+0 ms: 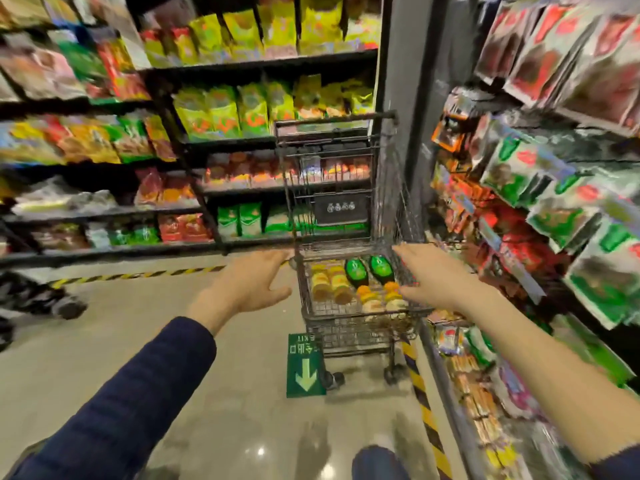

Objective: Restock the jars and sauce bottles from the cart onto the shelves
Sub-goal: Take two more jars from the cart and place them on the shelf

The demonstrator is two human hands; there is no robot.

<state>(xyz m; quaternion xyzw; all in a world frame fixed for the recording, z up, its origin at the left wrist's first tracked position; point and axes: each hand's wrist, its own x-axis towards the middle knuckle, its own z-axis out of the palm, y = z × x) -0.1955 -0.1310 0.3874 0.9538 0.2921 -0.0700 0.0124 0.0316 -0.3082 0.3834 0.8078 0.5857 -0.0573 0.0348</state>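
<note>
A dark wire cart (360, 317) stands in the aisle ahead of me. Its lower basket holds two dark sauce bottles with green labels (369, 271), jars with yellow labels (330, 285) on the left, and orange-lidded jars (381, 297) at the front right. My left hand (251, 282) is spread open just left of the basket's rim, its fingertips close to the cart's corner. My right hand (436, 277) reaches over the basket's right edge with fingers apart, holding nothing. The picture is blurred by motion.
Shelves of snack bags (221, 112) line the left and back. Hanging packets (554, 174) crowd the right shelving close to the cart. A green floor sign with an arrow (304, 365) and yellow-black tape (420, 393) mark the floor. A dark wheeled object (45, 299) stands at the left.
</note>
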